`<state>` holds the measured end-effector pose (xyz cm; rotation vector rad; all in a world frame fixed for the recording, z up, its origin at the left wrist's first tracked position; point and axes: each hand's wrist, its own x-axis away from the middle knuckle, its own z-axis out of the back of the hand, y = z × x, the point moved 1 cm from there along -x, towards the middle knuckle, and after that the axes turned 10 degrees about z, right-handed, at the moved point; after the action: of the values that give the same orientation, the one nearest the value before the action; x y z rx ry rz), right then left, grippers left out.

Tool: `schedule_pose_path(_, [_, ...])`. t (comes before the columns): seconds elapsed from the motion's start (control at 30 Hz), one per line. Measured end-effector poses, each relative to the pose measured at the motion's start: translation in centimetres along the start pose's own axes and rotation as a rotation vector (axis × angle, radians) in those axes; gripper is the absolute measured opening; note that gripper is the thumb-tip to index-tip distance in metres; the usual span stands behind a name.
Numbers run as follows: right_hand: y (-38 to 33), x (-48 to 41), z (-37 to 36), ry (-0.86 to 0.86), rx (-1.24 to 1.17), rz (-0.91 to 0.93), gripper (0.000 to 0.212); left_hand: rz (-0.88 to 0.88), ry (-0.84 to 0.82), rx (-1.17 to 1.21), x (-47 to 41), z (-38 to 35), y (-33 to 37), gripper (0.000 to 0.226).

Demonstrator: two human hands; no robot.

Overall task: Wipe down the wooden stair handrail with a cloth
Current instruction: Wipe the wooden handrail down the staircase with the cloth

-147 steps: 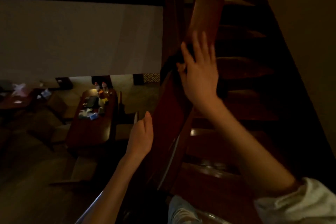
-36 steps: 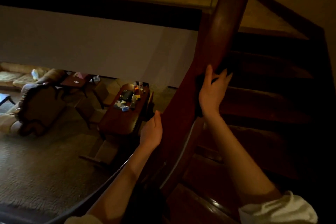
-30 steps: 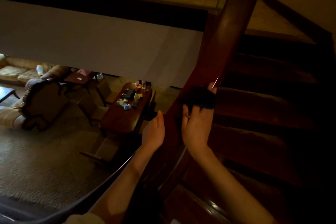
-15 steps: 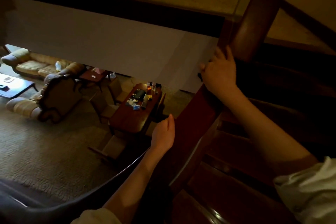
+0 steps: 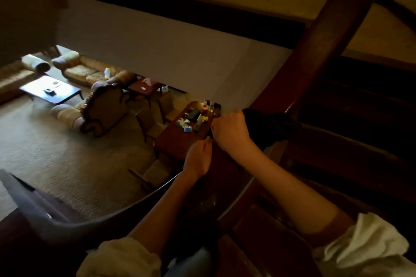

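The handrail (image 5: 324, 36) needs even pressure along its curve; our right hand (image 5: 231, 129) grips the cloth (image 5: 267, 128), our left hand (image 5: 198, 159) is loosely curled, its hold unclear.

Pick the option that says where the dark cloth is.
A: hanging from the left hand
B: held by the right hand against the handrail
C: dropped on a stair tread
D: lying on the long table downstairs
B: the right hand grips the dark cloth, which lies bunched against the wooden handrail.
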<state>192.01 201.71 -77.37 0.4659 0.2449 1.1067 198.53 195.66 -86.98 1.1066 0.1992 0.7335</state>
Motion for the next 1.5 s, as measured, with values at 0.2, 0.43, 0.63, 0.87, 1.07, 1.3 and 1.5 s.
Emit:
schedule_pose_path(0.2, [-1.3, 0.6, -0.2, 0.013, 0.071, 0.082, 0.031, 0.075, -0.01, -0.066, -0.3, 0.1, -0.5, 0.035])
schedule_pose_path(0.43, [1.1, 0.4, 0.5, -0.111, 0.041, 0.251, 0.024, 0.062, 0.007, -0.231, 0.4, -0.2, 0.1, 0.025])
schedule_pose_path(0.63, [13.6, 0.2, 3.1, 0.033, 0.086, 0.12, 0.022, 0.086, 0.024, -0.142, 0.3, 0.3, 0.2, 0.026])
schedule_pose_path(0.87, [8.3, -0.5, 1.9, -0.088, 0.042, 0.284, 0.019, 0.29, 0.101, -0.023, 1.0, 0.0, 2.5, 0.046])
schedule_pose_path(1.07, [6.4, -0.2, 2.6, -0.232, -0.061, 0.527, 0.022, 0.394, 0.084, -0.029, 1.3, 0.3, 3.6, 0.043])
schedule_pose_path(1.3, [25.7, -1.2, 6.0, 0.078, -0.088, 0.034, 0.036, 0.431, -0.093, -0.096, 0.9, 1.1, 4.2, 0.039])
schedule_pose_path(1.5, [13.8, 0.0, 3.3, -0.119, 0.009, 0.224, 0.018, 0.422, -0.16, 0.021, 0.1, 0.7, 7.1, 0.036])
